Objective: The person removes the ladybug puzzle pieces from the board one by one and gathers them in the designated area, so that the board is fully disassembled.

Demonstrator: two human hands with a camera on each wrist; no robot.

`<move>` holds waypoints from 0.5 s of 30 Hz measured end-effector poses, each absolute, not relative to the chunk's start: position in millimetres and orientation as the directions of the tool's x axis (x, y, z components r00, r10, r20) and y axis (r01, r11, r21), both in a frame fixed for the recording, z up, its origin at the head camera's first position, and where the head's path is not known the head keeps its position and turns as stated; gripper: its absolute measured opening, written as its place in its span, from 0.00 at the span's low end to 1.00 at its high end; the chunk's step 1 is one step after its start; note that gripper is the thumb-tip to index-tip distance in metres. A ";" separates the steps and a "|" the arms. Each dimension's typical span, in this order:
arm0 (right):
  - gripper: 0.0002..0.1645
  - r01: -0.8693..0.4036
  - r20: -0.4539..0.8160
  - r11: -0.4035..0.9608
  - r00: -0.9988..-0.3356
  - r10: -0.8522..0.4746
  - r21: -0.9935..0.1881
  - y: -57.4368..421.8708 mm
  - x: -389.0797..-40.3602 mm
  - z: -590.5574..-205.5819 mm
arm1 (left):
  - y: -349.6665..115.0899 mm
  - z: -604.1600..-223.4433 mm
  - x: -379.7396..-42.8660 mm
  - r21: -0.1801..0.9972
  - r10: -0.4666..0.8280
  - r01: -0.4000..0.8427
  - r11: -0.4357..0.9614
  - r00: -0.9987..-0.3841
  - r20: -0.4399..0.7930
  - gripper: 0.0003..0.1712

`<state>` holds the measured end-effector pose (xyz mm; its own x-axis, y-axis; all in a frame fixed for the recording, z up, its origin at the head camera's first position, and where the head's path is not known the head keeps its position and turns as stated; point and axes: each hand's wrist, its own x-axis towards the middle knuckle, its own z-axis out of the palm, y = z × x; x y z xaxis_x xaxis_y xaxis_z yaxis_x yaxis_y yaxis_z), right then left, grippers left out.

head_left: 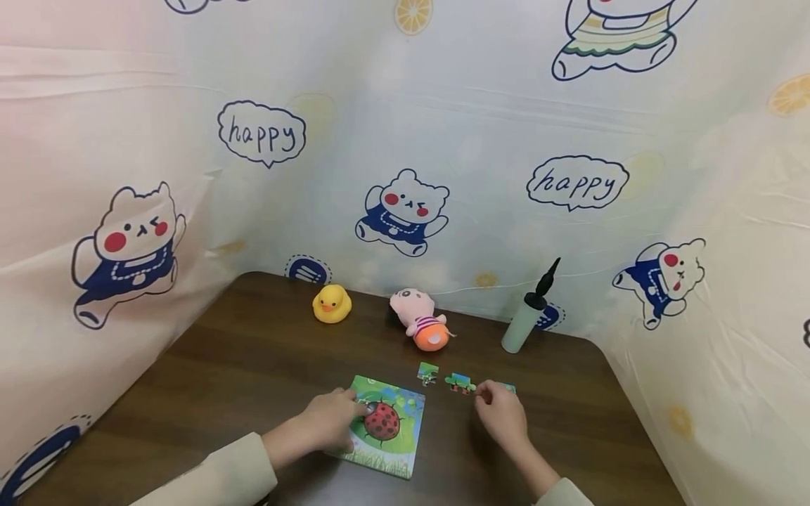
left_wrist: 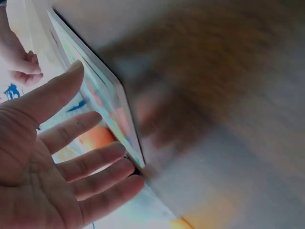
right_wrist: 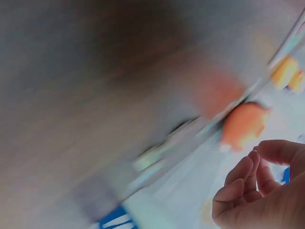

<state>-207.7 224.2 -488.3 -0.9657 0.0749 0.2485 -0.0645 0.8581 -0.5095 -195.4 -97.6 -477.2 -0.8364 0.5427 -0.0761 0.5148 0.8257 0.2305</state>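
Observation:
A square ladybug picture board (head_left: pixel 382 450) lies flat on the dark wooden table. My left hand (head_left: pixel 330 419) is at its left side, the thumb reaching over the picture. The fingers (left_wrist: pixel 95 160) are loosely extended, close to the board's edge (left_wrist: pixel 125 107). My right hand (head_left: pixel 503 414) is beside a small jigsaw piece (head_left: pixel 460 382). Its fingers (right_wrist: pixel 239 171) are curled, with thumb and index tips together and no piece visible between them. Another jigsaw piece (head_left: pixel 427 372) lies further left. A further piece (head_left: pixel 510 387) is partly hidden behind the right hand.
A yellow rubber duck (head_left: pixel 332 304), a pink and orange plush toy (head_left: pixel 420 320) and a pale green hand pump (head_left: pixel 524 325) with a black nozzle stand along the table's back. Behind them hangs a printed cloth (head_left: pixel 481 140), also on both sides.

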 end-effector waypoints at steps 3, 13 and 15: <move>0.02 -0.130 0.282 0.864 -0.959 0.014 -0.487 202.6 -206.1 -488.9 | -100.4 -477.8 -197.3 0.187 0.561 0.545 0.818 -0.826 -0.047 0.26; 0.05 -0.322 0.243 0.861 -0.940 -0.240 -0.394 144.9 -202.3 -492.0 | -105.2 -481.2 -201.3 0.160 0.651 0.640 0.752 -0.759 -0.026 0.23; 0.07 -0.357 0.206 0.857 -0.932 -0.299 -0.372 137.9 -203.4 -492.1 | -106.9 -480.3 -201.5 0.150 0.672 0.662 0.734 -0.740 -0.023 0.25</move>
<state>-203.4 137.9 -492.1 -0.9320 -0.2986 0.2056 -0.3567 0.8570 -0.3719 -201.5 -106.9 -480.3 -0.7401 0.6721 -0.0231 0.6621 0.7342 0.1504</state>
